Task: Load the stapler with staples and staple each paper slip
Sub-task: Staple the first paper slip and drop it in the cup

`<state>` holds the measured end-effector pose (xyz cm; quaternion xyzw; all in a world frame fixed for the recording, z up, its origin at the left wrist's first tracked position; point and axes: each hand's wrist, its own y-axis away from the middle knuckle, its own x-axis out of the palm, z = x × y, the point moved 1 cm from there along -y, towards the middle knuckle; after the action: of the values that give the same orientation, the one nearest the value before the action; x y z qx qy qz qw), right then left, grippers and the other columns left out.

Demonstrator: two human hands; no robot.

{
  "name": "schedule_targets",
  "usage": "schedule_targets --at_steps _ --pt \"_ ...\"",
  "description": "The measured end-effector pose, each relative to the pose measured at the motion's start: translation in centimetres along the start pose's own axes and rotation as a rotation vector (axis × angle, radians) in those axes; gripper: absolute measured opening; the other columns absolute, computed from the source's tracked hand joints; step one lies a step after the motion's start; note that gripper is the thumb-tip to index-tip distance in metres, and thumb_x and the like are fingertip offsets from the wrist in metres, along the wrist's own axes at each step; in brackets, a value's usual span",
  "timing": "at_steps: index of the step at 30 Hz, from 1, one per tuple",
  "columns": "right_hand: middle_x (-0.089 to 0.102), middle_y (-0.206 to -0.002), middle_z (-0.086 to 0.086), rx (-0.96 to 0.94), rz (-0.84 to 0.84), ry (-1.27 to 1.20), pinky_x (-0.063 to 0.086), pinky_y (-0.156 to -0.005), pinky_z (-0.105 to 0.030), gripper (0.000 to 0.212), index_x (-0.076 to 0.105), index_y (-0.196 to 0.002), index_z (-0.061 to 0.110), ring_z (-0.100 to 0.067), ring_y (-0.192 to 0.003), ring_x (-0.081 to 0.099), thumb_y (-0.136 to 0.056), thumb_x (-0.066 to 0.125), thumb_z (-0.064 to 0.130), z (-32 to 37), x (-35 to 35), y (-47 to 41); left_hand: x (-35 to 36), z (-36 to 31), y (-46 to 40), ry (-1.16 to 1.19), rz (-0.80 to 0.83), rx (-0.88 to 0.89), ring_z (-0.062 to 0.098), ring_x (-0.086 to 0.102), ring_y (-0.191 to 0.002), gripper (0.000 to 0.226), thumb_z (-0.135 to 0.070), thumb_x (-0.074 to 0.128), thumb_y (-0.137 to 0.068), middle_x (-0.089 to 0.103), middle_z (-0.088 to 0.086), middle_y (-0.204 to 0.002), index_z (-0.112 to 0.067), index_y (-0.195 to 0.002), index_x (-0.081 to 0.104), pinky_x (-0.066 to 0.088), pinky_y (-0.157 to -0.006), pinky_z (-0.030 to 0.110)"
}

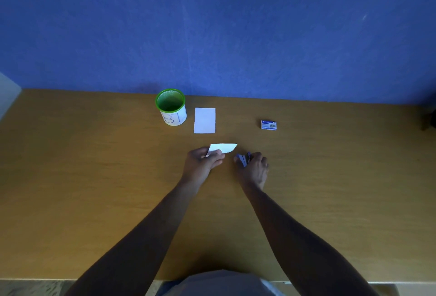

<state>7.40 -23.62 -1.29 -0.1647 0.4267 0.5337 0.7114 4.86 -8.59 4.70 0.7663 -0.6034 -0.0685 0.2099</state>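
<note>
Stapler [244, 158], small and blue-violet, is in the person's right hand [254, 168]; the fingers are closed around it, low over the table [94, 177], and its front end points toward the left hand. The left hand [203, 161] pinches one white paper slip [223, 148] by its left end, between the thumb and the fingers, and the free end of the slip reaches to the right, near the stapler but not touching it.

Behind the hands, another white paper slip [204, 120] lies flat on the table. Just to the left of it stands a green mesh cup [171, 106] with a white label around its lower part; blue handwriting on the label looks like "B1", but I cannot read it with certainty. To the right, well apart, lies a small box of staples [268, 125], blue and white; its print is too small to read. A blue wall [212, 24] rises behind the table.
</note>
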Motion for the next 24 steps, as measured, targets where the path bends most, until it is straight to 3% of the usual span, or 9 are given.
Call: schedule_targets --at_steps 2,4,5,7,10,12,15,19,24 --pt "0.058 -0.119 -0.018 0.019 -0.064 -0.044 0.039 -0.095 -0.043 0.056 0.056 -0.119 0.006 -0.040 -0.113 0.053 -0.084 0.070 0.047 0.4 -0.5 0.2 -0.1 0.0 0.0 -0.137 0.031 0.062 0.026 0.072 -0.090 0.017 -0.009 0.069 -0.086 0.074 0.017 -0.091 -0.001 -0.100 0.072 0.057 -0.084 0.034" --pt "0.060 -0.110 -0.011 -0.003 -0.122 -0.251 0.042 -0.089 -0.038 0.044 0.060 -0.111 0.008 -0.037 -0.108 0.057 -0.087 0.068 0.044 0.7 -1.3 0.7 -0.2 0.3 -0.1 -0.288 0.058 0.112 0.010 0.068 -0.073 0.012 -0.013 0.071 -0.085 0.074 0.003 -0.076 -0.007 -0.094 0.074 0.050 -0.069 0.021" --pt "0.061 -0.101 -0.005 -0.011 -0.114 -0.361 0.043 -0.084 -0.034 0.035 0.062 -0.103 0.011 -0.032 -0.102 0.060 -0.090 0.066 0.044 0.8 -1.7 1.0 -0.2 0.4 -0.1 -0.342 0.068 0.136 0.001 0.062 -0.063 0.011 -0.013 0.071 -0.084 0.070 -0.006 -0.069 -0.008 -0.093 0.074 0.044 -0.061 0.016" --pt "0.063 -0.081 0.005 0.046 -0.016 -0.530 0.047 -0.069 -0.028 0.033 0.062 -0.087 0.018 -0.018 -0.079 0.063 -0.093 0.059 0.051 1.2 -2.6 1.6 -0.1 0.6 -0.1 -0.388 0.085 0.162 -0.006 0.055 -0.059 0.011 -0.011 0.072 -0.083 0.068 -0.008 -0.076 -0.008 -0.094 0.075 0.040 -0.058 0.011" --pt "0.063 -0.065 0.000 0.200 0.275 -0.812 0.043 -0.045 -0.024 0.032 0.063 -0.084 0.012 -0.014 -0.050 0.055 -0.096 0.059 0.042 1.6 -3.7 2.0 0.2 0.5 0.0 -0.493 0.125 0.239 -0.006 0.061 -0.070 0.015 -0.002 0.071 -0.081 0.071 -0.001 -0.092 -0.007 -0.095 0.075 0.044 -0.064 0.009" --pt "0.065 -0.077 -0.009 0.207 0.425 -0.909 0.046 -0.046 -0.027 0.015 0.064 -0.099 0.005 -0.016 -0.053 0.059 -0.095 0.063 0.019 1.8 -4.4 2.1 0.2 0.4 0.1 -0.587 0.181 0.321 -0.005 0.062 -0.083 0.028 0.010 0.063 -0.077 0.069 -0.004 -0.096 -0.005 -0.097 0.074 0.045 -0.073 0.007" --pt "0.061 -0.082 -0.009 0.145 0.458 -0.937 0.048 -0.048 -0.028 0.022 0.062 -0.112 -0.002 -0.016 -0.063 0.058 -0.090 0.063 -0.002 1.4 -5.0 2.3 0.1 0.3 0.1 -0.641 0.207 0.369 0.003 0.060 -0.100 0.048 0.017 0.049 -0.070 0.067 -0.008 -0.104 -0.010 -0.102 0.074 0.043 -0.082 0.007" --pt "0.058 -0.081 -0.006 0.109 0.390 -0.960 0.050 -0.048 -0.023 0.022 0.062 -0.111 0.002 -0.017 -0.067 0.058 -0.089 0.064 -0.005 1.1 -5.3 2.7 0.1 0.2 0.0 -0.540 0.125 0.282 0.008 0.063 -0.097 0.047 0.012 0.051 -0.080 0.067 -0.003 -0.108 -0.017 -0.113 0.066 0.048 -0.080 0.016" --pt "0.054 -0.082 -0.011 0.132 0.303 -1.009 0.045 -0.042 -0.019 0.018 0.064 -0.104 0.007 -0.027 -0.070 0.057 -0.089 0.067 -0.003 1.0 -5.1 2.7 0.1 0.2 0.4 -0.093 0.057 0.010 0.015 0.069 -0.080 0.015 -0.011 0.062 -0.091 0.070 0.001 -0.085 -0.010 -0.106 0.067 0.059 -0.063 0.030"
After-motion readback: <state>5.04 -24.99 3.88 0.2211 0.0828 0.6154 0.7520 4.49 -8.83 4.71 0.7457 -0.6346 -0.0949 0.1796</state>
